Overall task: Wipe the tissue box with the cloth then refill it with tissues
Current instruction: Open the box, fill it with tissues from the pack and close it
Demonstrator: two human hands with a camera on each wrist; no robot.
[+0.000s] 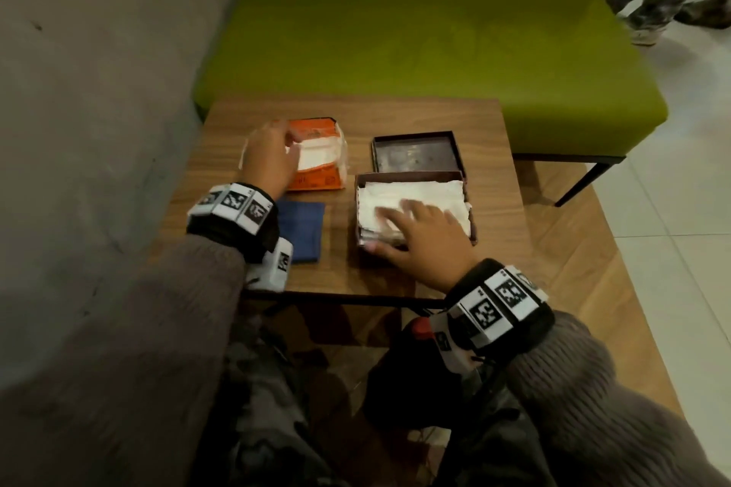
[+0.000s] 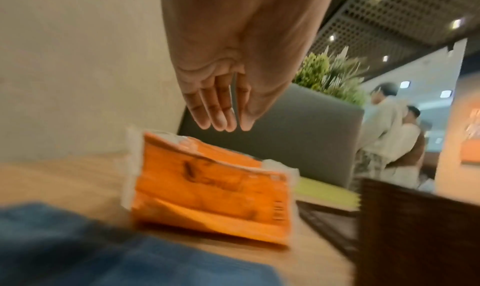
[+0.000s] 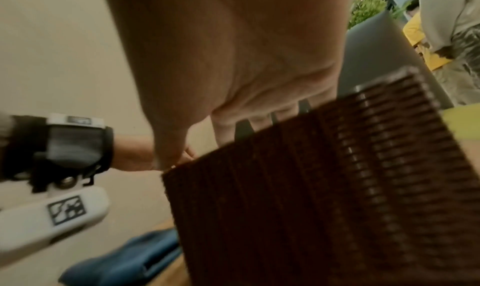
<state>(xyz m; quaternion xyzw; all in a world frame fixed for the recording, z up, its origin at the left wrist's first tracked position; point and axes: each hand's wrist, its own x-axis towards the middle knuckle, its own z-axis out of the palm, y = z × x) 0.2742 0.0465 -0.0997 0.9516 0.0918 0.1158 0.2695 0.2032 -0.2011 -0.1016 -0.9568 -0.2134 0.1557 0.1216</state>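
Refilling stage, seen from head and both wrist views. The tissue box (image 1: pixel 472 206), a dark ribbed open tray, sits on the counter (image 1: pixel 490 119) at right of centre, holding a white stack of tissues (image 1: pixel 419 196); its lid (image 1: pixel 415 152) lies just behind it. The blue cloth (image 1: pixel 300 231) lies folded near the front left, apart from the box, so wiping is judged complete.

To do this step well, the stack should be flattened evenly and its edges tucked inside all 4 walls before any further tissues go on top; pressing only 1 corner is likely to skew the pile.

The right hand (image 1: pixel 423 241) lies palm down on the near left part of the stack, fingers spread and straight, thumb along the front wall. The left hand (image 1: pixel 267 158) hovers over the orange tissue pack (image 1: pixel 320 174), wrist raised; the left wrist view shows its fingers (image 2: pixel 218 114) extended together, holding nothing and clear of the torn wrapper.
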